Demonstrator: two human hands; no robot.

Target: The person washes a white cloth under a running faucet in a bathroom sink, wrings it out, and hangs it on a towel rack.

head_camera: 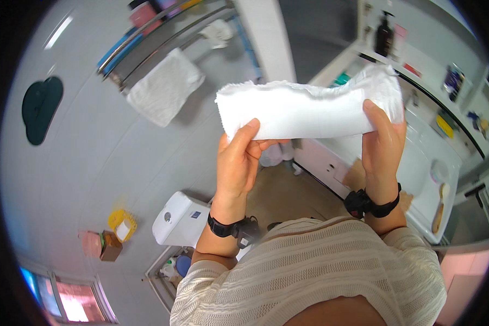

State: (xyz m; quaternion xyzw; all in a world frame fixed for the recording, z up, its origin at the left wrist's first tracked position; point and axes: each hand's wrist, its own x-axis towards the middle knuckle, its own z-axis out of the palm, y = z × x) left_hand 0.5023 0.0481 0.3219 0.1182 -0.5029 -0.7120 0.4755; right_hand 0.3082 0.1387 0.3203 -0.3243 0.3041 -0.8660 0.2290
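Observation:
A folded white cloth or paper towel [305, 112] is stretched between my two hands in front of me. Its upper edge looks ragged, and its right end bunches up. My left hand [242, 157] grips the lower left part, thumb on the near face and fingers behind it. At the right end, my right hand [383, 138] pinches it the same way, its fingers mostly hidden behind the material. Each wrist wears a black strap with a small device.
A metal rack [159, 40] with a hanging white towel [167, 87] is on the left wall. To the right stand a white washbasin [424, 163] with a wooden-handled brush [439, 208] and a shelf with a dark pump bottle [384, 34]. A toilet tank [181, 220] is lower left.

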